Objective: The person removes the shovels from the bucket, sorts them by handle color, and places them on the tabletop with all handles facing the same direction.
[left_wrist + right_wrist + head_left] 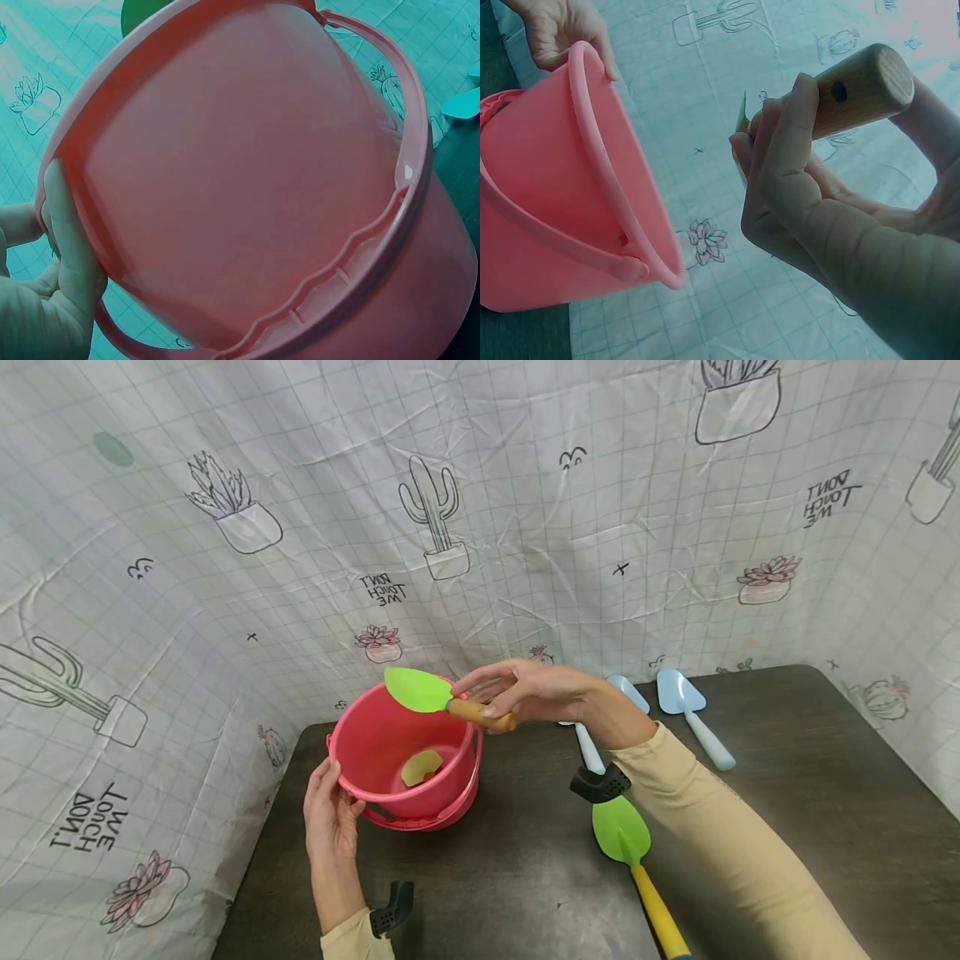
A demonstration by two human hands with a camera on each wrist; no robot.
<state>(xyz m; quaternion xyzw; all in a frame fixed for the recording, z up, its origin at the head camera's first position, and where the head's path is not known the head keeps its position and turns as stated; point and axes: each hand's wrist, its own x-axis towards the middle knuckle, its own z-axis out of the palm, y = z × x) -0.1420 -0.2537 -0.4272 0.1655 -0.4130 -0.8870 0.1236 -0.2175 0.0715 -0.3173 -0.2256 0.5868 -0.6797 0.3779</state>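
Observation:
A pink bucket (461, 785) stands tilted on the dark table, its mouth facing me. My left hand (330, 818) grips its rim at the left, with the thumb inside the wall in the left wrist view. Above the far right side of the rim, my right hand (528, 689) holds a small trowel by its wooden handle (480, 714). The green blade (416, 689) points left and overlaps the bucket's mouth in the head view. A pale yellow piece (422, 768) lies inside on the bottom. The bucket's handle (555, 232) hangs down along its outside.
On the dark table (517, 877), a green trowel with a yellow handle (622, 831) lies at the front right. Farther back are a light blue trowel (681, 693) and another light blue one (590, 752), partly hidden by my right arm. A cactus-print cloth (517, 527) hangs behind.

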